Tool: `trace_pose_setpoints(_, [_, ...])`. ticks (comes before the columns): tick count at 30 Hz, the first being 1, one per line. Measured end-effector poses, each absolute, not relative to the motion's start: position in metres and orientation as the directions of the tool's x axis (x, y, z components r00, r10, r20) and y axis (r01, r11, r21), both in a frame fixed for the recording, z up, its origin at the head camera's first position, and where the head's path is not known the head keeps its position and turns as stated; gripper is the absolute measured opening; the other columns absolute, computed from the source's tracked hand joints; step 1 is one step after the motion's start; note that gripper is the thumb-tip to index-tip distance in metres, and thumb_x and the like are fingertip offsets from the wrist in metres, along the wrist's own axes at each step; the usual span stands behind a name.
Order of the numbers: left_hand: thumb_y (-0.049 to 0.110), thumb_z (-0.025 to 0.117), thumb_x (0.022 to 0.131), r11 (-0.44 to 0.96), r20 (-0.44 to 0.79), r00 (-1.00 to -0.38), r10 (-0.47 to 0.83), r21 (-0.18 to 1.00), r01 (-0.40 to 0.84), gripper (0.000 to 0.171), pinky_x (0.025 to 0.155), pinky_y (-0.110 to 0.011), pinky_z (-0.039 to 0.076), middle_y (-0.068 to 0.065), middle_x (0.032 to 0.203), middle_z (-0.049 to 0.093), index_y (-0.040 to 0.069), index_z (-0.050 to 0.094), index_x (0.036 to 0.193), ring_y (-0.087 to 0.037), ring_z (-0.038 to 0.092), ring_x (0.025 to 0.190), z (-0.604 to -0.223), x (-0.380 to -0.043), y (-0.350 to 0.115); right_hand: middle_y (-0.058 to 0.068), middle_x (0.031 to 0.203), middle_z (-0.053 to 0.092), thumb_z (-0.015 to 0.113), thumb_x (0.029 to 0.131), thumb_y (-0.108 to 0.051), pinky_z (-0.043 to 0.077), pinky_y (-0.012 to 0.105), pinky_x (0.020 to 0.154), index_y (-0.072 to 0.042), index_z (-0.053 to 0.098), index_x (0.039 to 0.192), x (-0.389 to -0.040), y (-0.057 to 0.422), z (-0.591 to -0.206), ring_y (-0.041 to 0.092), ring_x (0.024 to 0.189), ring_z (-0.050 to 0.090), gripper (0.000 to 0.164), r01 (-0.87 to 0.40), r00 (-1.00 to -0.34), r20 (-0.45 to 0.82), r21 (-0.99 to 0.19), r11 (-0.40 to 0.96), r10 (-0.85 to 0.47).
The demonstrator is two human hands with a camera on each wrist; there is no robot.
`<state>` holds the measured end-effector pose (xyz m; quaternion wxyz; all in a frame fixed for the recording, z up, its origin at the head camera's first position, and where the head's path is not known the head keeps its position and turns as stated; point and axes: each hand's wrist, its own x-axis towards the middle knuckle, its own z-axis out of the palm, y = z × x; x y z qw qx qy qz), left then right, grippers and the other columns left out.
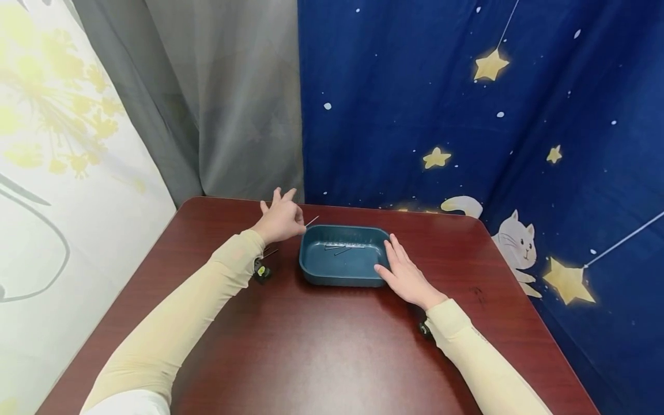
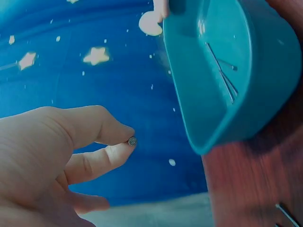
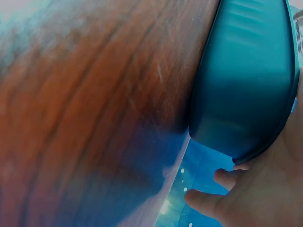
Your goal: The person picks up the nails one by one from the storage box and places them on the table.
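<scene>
Between thumb and index finger my left hand [image 1: 282, 222] pinches a nail [image 1: 312, 221], just off the left back corner of a dark teal box [image 1: 339, 281]. In the left wrist view the nail's round ridged head [image 2: 133, 141] faces the camera, and the other fingers stand apart from it. Several metal nails [image 2: 221, 71] lie loosely across each other on the box floor. At the box's right end my right hand [image 1: 410, 279] rests against the rim with fingers extended; part of that hand is cut off in the right wrist view.
More nails [image 1: 270, 252] lie on the table left of the box, partly hidden by the left wrist and its black camera [image 1: 261, 271]. The reddish-brown table [image 1: 321, 357] ends at the back near a grey curtain [image 1: 249, 104] and a blue star-patterned curtain [image 1: 394, 104].
</scene>
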<state>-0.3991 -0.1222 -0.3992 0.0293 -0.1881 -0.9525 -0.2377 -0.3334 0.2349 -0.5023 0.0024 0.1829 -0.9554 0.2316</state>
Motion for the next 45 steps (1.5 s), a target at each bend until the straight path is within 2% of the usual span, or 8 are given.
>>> trace_pose_setpoints(6, [0.018, 0.074, 0.083, 0.821, 0.099, -0.944, 0.314, 0.471, 0.323, 0.018, 0.099, -0.084, -0.001, -0.024, 0.162, 0.021, 0.012, 0.071, 0.066, -0.055, -0.002, 0.147, -0.411, -0.402, -0.147, 0.006, 0.169, -0.006, 0.043, 0.103, -0.057, 0.024, 0.059, 0.114, -0.006, 0.013, 0.162, -0.333, 0.235, -0.505, 0.028, 0.154, 0.003, 0.083, -0.354, -0.933, 0.099, -0.436, 0.828, -0.346])
trace_pose_setpoints(12, [0.017, 0.074, 0.084, 0.870, 0.006, -0.956, 0.295, 0.411, 0.271, 0.019, 0.098, -0.085, 0.000, -0.028, 0.161, 0.021, 0.012, 0.072, 0.067, -0.058, -0.003, 0.145, -0.426, -0.399, -0.163, 0.001, 0.169, -0.009, 0.042, 0.103, -0.059, 0.024, 0.057, 0.115, -0.009, 0.011, 0.162, -0.333, 0.235, -0.507, 0.023, 0.154, 0.000, 0.084, -0.339, -0.937, 0.079, -0.450, 0.826, -0.340])
trace_pose_setpoints(15, [0.016, 0.074, 0.083, 0.885, -0.022, -0.957, 0.290, 0.387, 0.259, 0.018, 0.097, -0.086, -0.002, -0.030, 0.160, 0.021, 0.012, 0.071, 0.066, -0.060, -0.004, 0.144, -0.432, -0.397, -0.169, 0.002, 0.169, -0.008, 0.040, 0.102, -0.061, 0.025, 0.058, 0.115, -0.009, 0.011, 0.162, -0.333, 0.235, -0.507, 0.023, 0.154, 0.000, 0.085, -0.338, -0.938, 0.083, -0.444, 0.830, -0.337])
trace_pose_setpoints(23, [0.016, 0.078, 0.083, 0.910, -0.065, -0.963, 0.263, 0.349, 0.225, 0.021, 0.097, -0.085, -0.002, -0.031, 0.159, 0.023, 0.014, 0.069, 0.065, -0.060, -0.006, 0.144, -0.451, -0.398, -0.178, 0.001, 0.168, -0.009, 0.039, 0.102, -0.063, 0.026, 0.060, 0.113, -0.007, 0.011, 0.162, -0.333, 0.236, -0.506, 0.028, 0.154, 0.002, 0.087, -0.357, -0.931, 0.101, -0.445, 0.821, -0.350])
trace_pose_setpoints(36, [0.014, 0.080, 0.082, 0.947, -0.129, -0.964, 0.233, 0.256, 0.195, 0.023, 0.097, -0.086, -0.001, -0.035, 0.156, 0.026, 0.014, 0.066, 0.065, -0.062, -0.004, 0.143, -0.482, -0.395, -0.185, 0.001, 0.168, -0.010, 0.039, 0.102, -0.063, 0.026, 0.058, 0.114, -0.007, 0.012, 0.162, -0.334, 0.237, -0.506, 0.026, 0.154, 0.001, 0.086, -0.359, -0.930, 0.099, -0.442, 0.822, -0.353])
trace_pose_setpoints(45, [0.013, 0.081, 0.081, 0.947, -0.127, -0.967, 0.221, 0.266, 0.181, 0.020, 0.096, -0.086, -0.001, -0.034, 0.155, 0.027, 0.013, 0.066, 0.068, -0.062, -0.004, 0.143, -0.486, -0.396, -0.188, 0.000, 0.168, -0.011, 0.040, 0.103, -0.060, 0.026, 0.058, 0.114, -0.008, 0.011, 0.162, -0.334, 0.235, -0.504, 0.024, 0.154, 0.000, 0.085, -0.354, -0.932, 0.093, -0.450, 0.820, -0.351])
